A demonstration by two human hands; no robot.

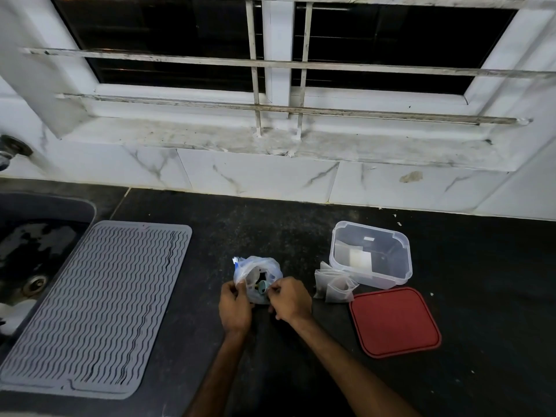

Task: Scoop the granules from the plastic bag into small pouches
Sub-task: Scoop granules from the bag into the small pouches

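A plastic bag (257, 273) sits open at lower centre of the frame on a dark counter (270, 230), a small teal scoop (263, 286) showing in its mouth. The left hand (235, 308) and right hand (290, 299) each pinch the bag's rim. Right of them lie small pouches (334, 285), a clear tub (370, 258) and a red lid (394, 322); a grey mat (99, 305) fills lower left.

No writing, brand, number or sign can be read anywhere. The clear box (370, 254) bears a small white sticker (368, 238) on its far wall, but the sticker is too small and blurred to show any letters.
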